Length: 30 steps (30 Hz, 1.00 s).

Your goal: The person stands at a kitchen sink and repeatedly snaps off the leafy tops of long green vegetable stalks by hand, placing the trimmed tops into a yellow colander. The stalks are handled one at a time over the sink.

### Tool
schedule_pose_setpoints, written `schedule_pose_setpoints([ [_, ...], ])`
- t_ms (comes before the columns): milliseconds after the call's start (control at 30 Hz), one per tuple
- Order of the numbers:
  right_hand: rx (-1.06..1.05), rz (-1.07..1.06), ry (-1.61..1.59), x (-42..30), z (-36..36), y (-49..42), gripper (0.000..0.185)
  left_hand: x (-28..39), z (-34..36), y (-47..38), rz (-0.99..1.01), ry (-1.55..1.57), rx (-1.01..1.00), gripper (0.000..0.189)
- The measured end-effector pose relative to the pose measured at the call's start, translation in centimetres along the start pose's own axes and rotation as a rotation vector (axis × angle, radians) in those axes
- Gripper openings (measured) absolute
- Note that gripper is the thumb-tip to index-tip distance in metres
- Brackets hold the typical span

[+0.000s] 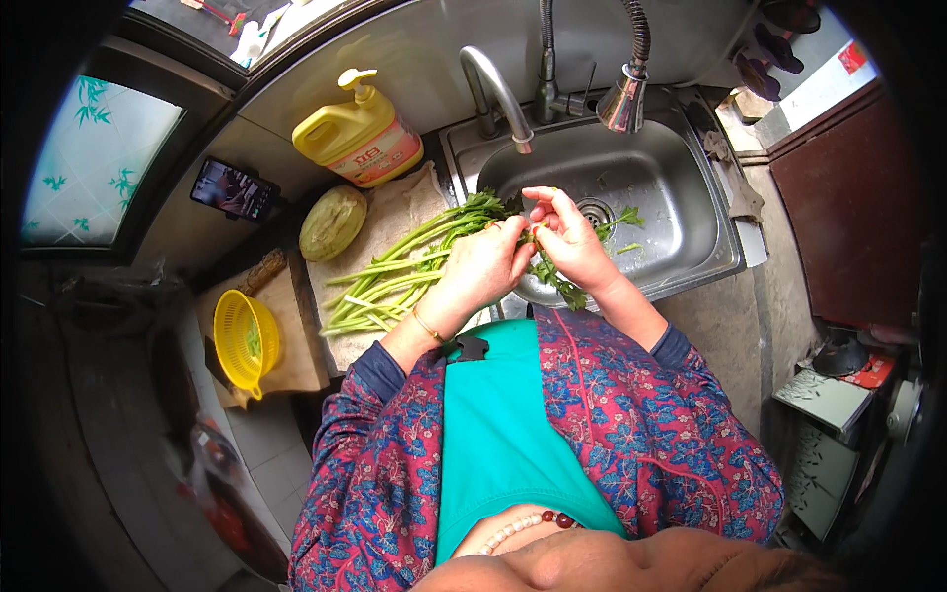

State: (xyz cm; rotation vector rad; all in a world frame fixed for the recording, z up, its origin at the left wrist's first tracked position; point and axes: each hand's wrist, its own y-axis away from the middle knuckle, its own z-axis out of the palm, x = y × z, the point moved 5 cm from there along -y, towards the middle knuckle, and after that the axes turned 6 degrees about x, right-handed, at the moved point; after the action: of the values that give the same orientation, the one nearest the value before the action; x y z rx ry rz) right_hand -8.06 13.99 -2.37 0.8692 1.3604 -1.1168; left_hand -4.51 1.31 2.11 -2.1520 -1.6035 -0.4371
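My left hand (pixel 484 263) and my right hand (pixel 570 240) meet over the near left side of the stainless steel sink (pixel 688 155). Their fingertips pinch a green leafy stem, apparently celery, and mostly cover it. Dark green leaves (pixel 555 280) hang below my right hand. A bunch of thin celery stalks (pixel 385 285) lies on a beige cloth to the left, its leafy tops (pixel 481 207) reaching the sink's rim. Inside the sink, a loose leafy sprig (pixel 629 217) lies near the drain (pixel 594 212).
Left of the sink are a pale green melon-like vegetable (pixel 333 222), a yellow pump jug of detergent (pixel 362 137) and a propped phone (pixel 231 189). A yellow plastic colander (pixel 244 344) rests on a wooden board (pixel 296 340). A curved faucet (pixel 499 85) and a sprayer head (pixel 625 103) overhang the sink.
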Motion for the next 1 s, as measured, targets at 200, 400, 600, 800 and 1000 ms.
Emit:
schedule_pose_setpoints([
  [200, -0.1, 0.127, -0.115, 0.6, 0.2, 0.1, 0.043, -1.3, 0.8, 0.0, -0.055, 0.098, -0.01, 0.021],
  [400, -0.168, 0.13, -0.004, 0.6, 0.5, 0.0, 0.042, -2.0, 1.4, 0.1, -0.077, 0.06, -0.029, 0.018],
  [600, -0.155, -0.167, 0.385, -1.4, 1.0, 0.3, 0.047, -1.6, 1.2, 0.3, -0.037, 0.048, 0.012, 0.015],
  [800, -0.159, -0.314, 0.503, -2.0, 2.3, 0.8, 0.055, -1.9, 1.5, 0.2, -0.054, 0.058, 0.004, 0.017],
  [1000, -0.126, -0.41, 0.505, -1.4, 3.1, 0.7, 0.06, -2.6, 1.3, 0.4, -0.1, 0.216, 0.038, 0.017],
])
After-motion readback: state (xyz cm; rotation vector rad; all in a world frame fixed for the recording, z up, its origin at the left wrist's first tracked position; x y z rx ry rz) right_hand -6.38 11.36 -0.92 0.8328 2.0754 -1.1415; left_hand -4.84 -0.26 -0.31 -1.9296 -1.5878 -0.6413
